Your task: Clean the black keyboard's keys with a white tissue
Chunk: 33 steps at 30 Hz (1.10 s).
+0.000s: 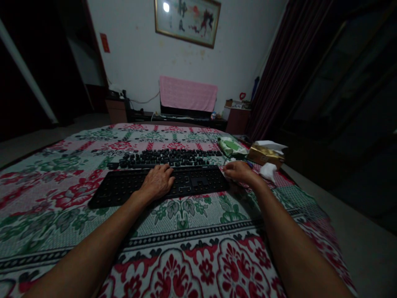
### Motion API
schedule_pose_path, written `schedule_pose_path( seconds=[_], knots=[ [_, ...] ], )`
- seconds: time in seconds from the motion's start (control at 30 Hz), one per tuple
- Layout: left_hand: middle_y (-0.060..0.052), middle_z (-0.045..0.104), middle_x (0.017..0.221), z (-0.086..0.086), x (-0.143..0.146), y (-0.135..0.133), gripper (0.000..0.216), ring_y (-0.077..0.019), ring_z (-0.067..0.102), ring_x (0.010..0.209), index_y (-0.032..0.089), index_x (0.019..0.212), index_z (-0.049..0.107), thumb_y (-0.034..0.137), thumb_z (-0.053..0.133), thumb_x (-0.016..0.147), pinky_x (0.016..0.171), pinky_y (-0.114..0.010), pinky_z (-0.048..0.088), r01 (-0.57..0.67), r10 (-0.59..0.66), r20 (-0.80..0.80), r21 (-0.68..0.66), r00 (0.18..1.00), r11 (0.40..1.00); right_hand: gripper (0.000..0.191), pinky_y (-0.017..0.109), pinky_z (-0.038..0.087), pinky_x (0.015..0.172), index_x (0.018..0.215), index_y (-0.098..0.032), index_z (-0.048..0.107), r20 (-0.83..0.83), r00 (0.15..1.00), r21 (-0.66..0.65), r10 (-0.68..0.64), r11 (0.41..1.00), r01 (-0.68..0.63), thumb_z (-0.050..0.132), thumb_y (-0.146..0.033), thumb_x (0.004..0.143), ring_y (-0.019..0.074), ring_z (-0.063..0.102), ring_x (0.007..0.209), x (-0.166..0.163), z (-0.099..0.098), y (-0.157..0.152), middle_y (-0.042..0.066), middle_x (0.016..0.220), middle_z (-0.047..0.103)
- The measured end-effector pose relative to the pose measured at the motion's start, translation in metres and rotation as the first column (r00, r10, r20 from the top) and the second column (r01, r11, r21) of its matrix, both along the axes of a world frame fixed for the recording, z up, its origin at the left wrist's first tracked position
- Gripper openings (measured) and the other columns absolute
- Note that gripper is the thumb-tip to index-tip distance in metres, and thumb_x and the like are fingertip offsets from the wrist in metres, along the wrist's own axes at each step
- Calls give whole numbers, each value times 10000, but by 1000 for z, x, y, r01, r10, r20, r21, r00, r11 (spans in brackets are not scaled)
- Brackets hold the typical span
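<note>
A black keyboard base (124, 188) with its keycaps off lies on the flowered bedspread (186, 256). Behind it sits a row of loose black keycaps (167, 158). My left hand (158, 182) rests palm down on the middle of the base, its fingers slightly bent and lying on it. At the base's right end, my right hand (238, 170) has its fingers drawn together in a pinch. What they hold is too small and dark to make out.
A green packet (231, 145), a gold tissue box (263, 155) and a crumpled white tissue (268, 170) lie at the bed's right edge. Beyond the bed a pink cloth (187, 94) covers a screen on a low cabinet. The floor on the right is dark.
</note>
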<state>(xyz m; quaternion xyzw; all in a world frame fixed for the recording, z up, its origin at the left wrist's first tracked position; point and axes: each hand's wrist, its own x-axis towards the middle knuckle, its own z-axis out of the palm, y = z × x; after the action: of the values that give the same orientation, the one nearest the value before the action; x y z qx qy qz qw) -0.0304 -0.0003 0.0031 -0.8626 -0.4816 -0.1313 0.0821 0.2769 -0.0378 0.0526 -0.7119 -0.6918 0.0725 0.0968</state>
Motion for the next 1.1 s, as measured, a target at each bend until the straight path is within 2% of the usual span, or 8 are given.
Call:
schedule_pose_path(
  seconds=[0.1,0.17,0.33,0.47,0.9,1.03,1.1],
  knots=[
    [-73,481,1294,1,0,0,411,-250,441,1118,172,1201,523,361,348,880,922,-373,388,-8,8,-15,-14,1000,1000,283,216,414,769,1002,-165,667,-13,1000,213,-25,977,28,490,-206,784,166,596,909,1,-8,4,58,994,673],
    [-65,476,1302,1,0,0,417,-249,439,1121,180,1209,518,365,339,881,923,-373,387,-15,15,-22,-23,1000,1000,295,230,408,820,1043,-158,650,-17,1000,267,-8,964,12,495,-224,801,172,586,947,-3,-16,7,72,1034,660],
    [-84,458,1324,5,-3,0,510,-261,427,1147,167,1214,518,491,349,859,951,-386,367,6,-7,-7,-56,1000,998,268,249,410,829,1027,-164,649,21,1000,245,-19,969,14,494,-238,822,179,585,947,-11,-33,11,85,1018,653],
    [-94,427,1356,6,-4,-1,568,-266,383,1214,165,1242,490,543,376,833,990,-394,333,7,-7,5,-72,1000,997,275,251,407,825,1043,-168,637,13,999,229,-37,973,33,476,-238,831,181,591,945,-13,-36,10,84,1009,658],
    [-89,395,1365,14,-2,-5,489,-276,370,1234,224,1246,467,459,418,820,983,-441,341,-12,13,7,-169,1000,986,307,266,430,795,1034,-136,646,-14,998,258,-54,965,56,464,-221,802,201,622,900,-22,-39,10,107,956,681],
    [-70,389,1376,18,-2,-5,466,-251,379,1228,225,1255,466,309,437,797,991,-413,341,-4,4,0,-196,1000,981,297,229,416,817,1029,-149,649,-18,1000,261,13,965,-8,460,-214,810,174,610,926,-32,-40,9,84,988,674],
    [-63,407,1365,18,-1,-6,450,-237,394,1214,217,1242,483,279,419,801,993,-397,340,17,-16,9,-183,1000,983,297,226,404,824,1033,-151,646,38,998,271,45,961,-53,451,-214,818,175,595,946,-37,-41,9,87,999,661]
  ],
)
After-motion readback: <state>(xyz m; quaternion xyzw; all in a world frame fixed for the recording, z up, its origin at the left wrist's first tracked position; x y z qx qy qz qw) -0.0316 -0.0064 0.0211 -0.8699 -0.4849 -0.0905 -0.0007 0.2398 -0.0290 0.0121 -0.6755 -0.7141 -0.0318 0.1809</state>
